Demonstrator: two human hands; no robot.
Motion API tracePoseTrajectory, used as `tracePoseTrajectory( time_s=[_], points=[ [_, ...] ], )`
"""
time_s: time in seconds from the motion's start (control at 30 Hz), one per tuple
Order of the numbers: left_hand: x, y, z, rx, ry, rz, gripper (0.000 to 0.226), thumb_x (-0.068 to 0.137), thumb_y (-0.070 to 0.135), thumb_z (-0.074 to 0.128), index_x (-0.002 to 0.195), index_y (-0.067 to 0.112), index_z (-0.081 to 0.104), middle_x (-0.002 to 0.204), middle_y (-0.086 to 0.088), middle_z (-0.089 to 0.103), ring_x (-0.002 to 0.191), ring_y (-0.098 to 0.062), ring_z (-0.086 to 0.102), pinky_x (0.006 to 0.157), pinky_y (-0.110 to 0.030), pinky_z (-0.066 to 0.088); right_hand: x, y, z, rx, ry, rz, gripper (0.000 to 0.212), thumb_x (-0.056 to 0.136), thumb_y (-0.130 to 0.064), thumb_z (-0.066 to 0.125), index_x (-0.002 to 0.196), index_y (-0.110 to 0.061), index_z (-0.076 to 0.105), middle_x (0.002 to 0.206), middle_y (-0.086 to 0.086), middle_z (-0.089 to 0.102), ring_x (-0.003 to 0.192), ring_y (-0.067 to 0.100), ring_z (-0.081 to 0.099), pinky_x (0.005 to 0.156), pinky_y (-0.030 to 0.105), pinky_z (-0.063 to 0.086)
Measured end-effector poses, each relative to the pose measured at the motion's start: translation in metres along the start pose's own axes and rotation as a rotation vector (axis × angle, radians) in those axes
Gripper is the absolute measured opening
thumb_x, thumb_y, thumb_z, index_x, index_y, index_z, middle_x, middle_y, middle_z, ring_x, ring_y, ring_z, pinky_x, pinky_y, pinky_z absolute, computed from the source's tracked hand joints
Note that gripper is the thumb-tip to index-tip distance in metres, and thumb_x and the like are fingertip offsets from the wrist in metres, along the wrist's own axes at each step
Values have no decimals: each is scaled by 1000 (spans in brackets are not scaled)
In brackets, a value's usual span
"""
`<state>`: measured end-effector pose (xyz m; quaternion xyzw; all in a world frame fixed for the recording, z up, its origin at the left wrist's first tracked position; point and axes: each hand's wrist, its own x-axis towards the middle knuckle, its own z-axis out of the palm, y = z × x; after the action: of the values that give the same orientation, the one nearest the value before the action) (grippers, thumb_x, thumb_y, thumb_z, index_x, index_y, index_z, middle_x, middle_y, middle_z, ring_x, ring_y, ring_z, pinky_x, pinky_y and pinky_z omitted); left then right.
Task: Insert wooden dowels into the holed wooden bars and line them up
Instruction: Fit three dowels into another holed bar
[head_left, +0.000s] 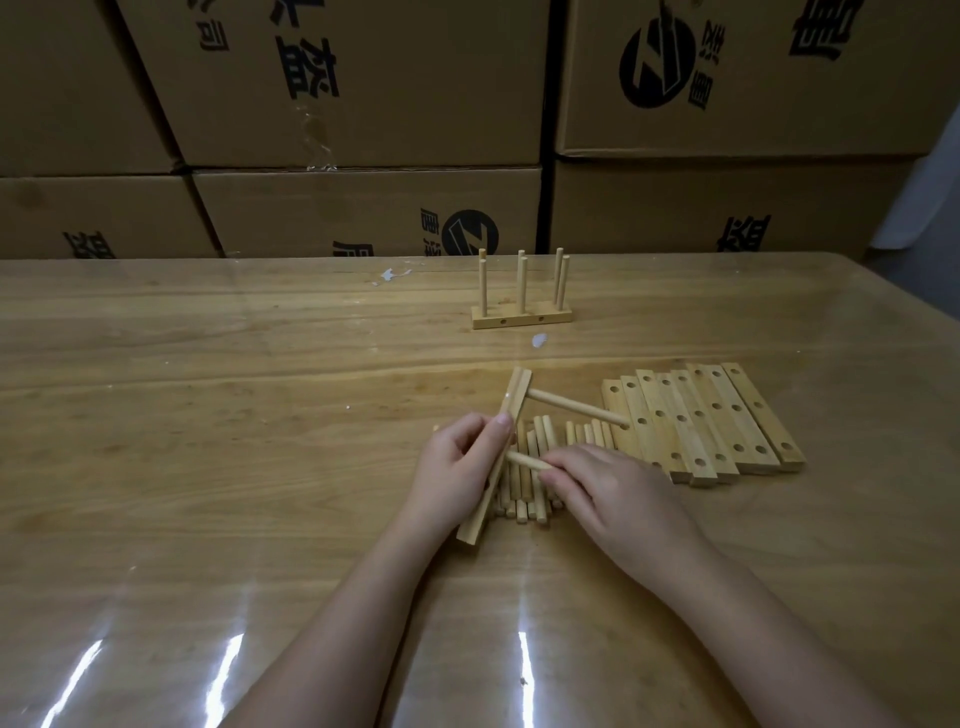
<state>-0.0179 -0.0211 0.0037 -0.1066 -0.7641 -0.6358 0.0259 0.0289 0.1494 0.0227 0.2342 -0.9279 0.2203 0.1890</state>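
Progress: two finished bars (522, 317) stand at the far side of the bench (208, 415), one right behind the other, each with three dowels upright. They sit parallel and close, so lining up looks done for that pair.

Work in hand: a third bar (516, 397) is held on edge, tilted, its lower end down near the bench. One dowel (576, 409) is seated near its upper end and sticks out to the right, its tip over the stack of bare bars (717, 421). A second dowel (524, 461) is at the middle of the bar; its end meets the bar's face, but I cannot tell how deep it sits.

Left to do (judgement): seat this dowel, add a third at the lower end, stand the bar beside the finished pair. Roughly eight bare bars lie side by side to the right. A heap of loose dowels (540, 431) lies under and between the hands. The task is early.

Fingers: the left hand (457, 462) grips the bar at mid-length, thumb on the near face, fingers (467, 423) curled behind it. The right hand (613, 493) pinches the second dowel's free end between thumb and fingertips (566, 462), closed tight on it, in line with the bar's hole.

Background: stacked cardboard boxes (363, 78).
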Motion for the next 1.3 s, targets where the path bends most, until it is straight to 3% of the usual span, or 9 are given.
tracePoseTrajectory(
  time_s=[0.13,0.33,0.6,0.73,0.87,0.97,1.1,1.23,1.3],
  points=[
    [-3,0,0,-45,3,7,27,89,44,55,73,34,75,75,-3,70,72,-12,62,71,-30,48,-1,-2,1,9,-32,44,26,95,-33,46,104,-18,66,83,-7,67,73,11,61,58,27,47],
    [-6,3,1,-48,28,46,30,82,45,55,80,24,76,79,1,74,76,-4,65,72,-18,48,-1,-6,6,93,4,93,26,96,-31,46,99,-16,67,76,-6,64,68,12,59,60,35,49],
    [-8,6,3,-15,44,75,28,83,43,54,82,25,74,77,8,74,78,5,64,71,-8,44,-2,-8,10,304,-1,231,23,95,-27,47,83,-21,66,59,-14,54,59,5,53,53,18,39],
    [-6,1,3,30,72,128,34,85,49,56,81,21,75,80,-9,71,79,-10,64,71,-16,45,-2,-10,11,392,-20,315,27,95,-28,47,71,-29,59,50,-23,52,51,-1,50,49,13,34],
    [-9,-1,3,126,65,232,58,85,55,48,70,2,67,62,-15,51,64,-19,50,64,-27,39,-3,-10,11,479,-44,399,31,93,-35,45,65,-33,59,46,-19,50,44,0,43,47,14,33],
    [-9,0,2,147,84,237,45,85,53,48,56,19,56,56,3,41,58,-4,42,60,-21,35,-4,-9,13,539,-52,431,31,93,-36,46,68,-32,62,46,-16,49,45,1,43,46,15,32],
    [-6,5,0,84,64,189,40,85,53,54,50,35,51,58,4,42,60,-4,42,61,-20,35,-2,-13,15,522,32,380,23,94,-32,47,81,-32,67,61,-8,62,53,2,52,49,17,38],
    [-4,4,-3,-28,79,42,45,90,45,58,77,4,72,72,-20,63,73,-16,55,71,-31,42,-1,-7,7,349,190,275,34,95,-46,33,102,-28,62,61,-11,53,57,5,52,46,18,35],
    [-3,5,-4,-90,114,-41,43,94,39,56,85,1,73,76,-18,67,75,-20,60,73,-33,46,-1,-1,3,373,322,306,41,96,-49,27,104,-26,60,61,-13,51,59,2,52,48,15,38]
  ],
)
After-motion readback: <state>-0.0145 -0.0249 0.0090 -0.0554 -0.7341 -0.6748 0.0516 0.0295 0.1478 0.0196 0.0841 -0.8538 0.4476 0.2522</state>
